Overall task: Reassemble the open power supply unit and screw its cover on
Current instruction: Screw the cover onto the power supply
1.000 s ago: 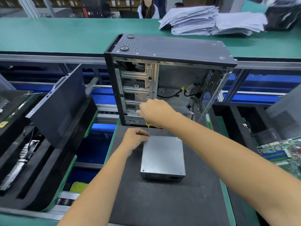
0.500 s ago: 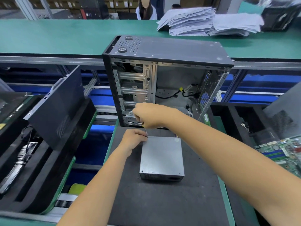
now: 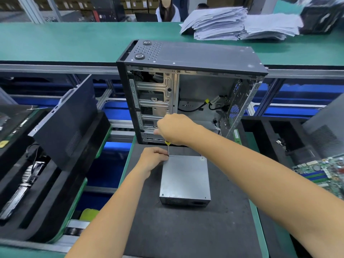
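The grey power supply unit [image 3: 185, 178] lies flat on the black mat [image 3: 186, 229], its cover on top. My right hand [image 3: 175, 129] grips a yellow-handled screwdriver [image 3: 167, 147] that stands upright, its tip at the unit's far left corner. My left hand [image 3: 153, 159] sits beside that corner, fingers curled and pinching around the screwdriver's shaft near the tip. Whatever is at the tip stays hidden by my fingers.
An open black computer case [image 3: 188, 90] stands upright just behind the unit. A black side panel [image 3: 65, 123] leans in a foam tray at left. A green motherboard [image 3: 323, 172] lies at right. Paper stacks [image 3: 238, 23] sit on the far green bench.
My right hand has shifted slightly over the screwdriver, and the yellow handle shows again below it. My left hand stays at the corner. The unit has not moved.
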